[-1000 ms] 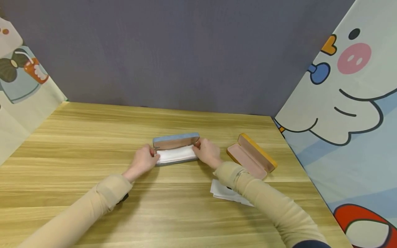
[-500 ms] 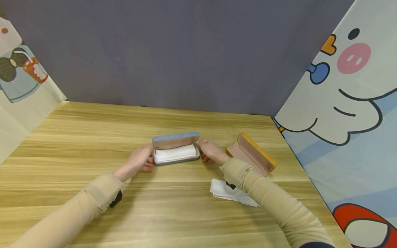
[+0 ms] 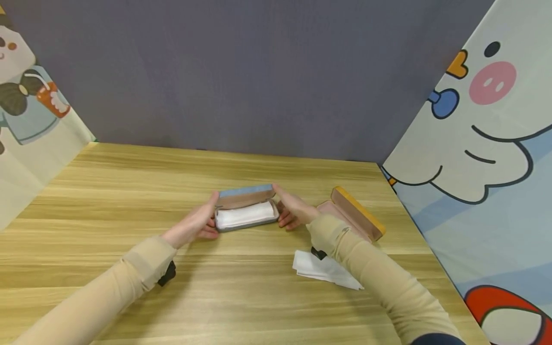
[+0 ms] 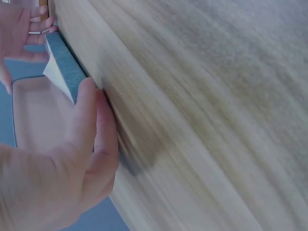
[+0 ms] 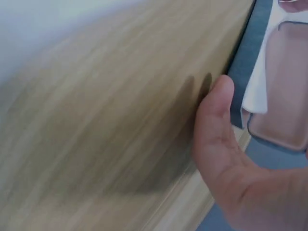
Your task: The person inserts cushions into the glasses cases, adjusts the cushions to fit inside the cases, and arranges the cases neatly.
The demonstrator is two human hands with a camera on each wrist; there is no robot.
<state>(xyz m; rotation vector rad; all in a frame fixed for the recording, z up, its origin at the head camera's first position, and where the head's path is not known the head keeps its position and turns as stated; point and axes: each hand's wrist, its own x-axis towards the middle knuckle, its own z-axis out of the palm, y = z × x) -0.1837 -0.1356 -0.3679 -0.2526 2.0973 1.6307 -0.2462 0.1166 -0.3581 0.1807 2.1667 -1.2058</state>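
Observation:
A blue glasses case (image 3: 246,194) lies with its lid raised at the middle of the table. Folded white cloth (image 3: 245,215) fills its base. At the case's left end is my left hand (image 3: 196,221), thumb up by the lid and the other fingers low beside the base. My right hand (image 3: 295,208) stands at the opposite end, one digit reaching to the lid's top corner. In the left wrist view, the right hand (image 4: 21,36) shows loosely spread fingers. The right wrist view has the raised lid's pinkish lining (image 5: 288,82) beyond the thumb.
To the right, a yellow glasses case (image 3: 358,211) lies wide open, its pink inside partly behind the right wrist. Nearer, a folded white cloth (image 3: 323,270) lies partly under the right forearm. A grey wall (image 3: 237,81) rises behind the wooden table (image 3: 142,187).
Both hands have let go of the white cloth's ends and moved outward to the ends of the blue case. Since half a second ago, their thumbs have come up to the lid.

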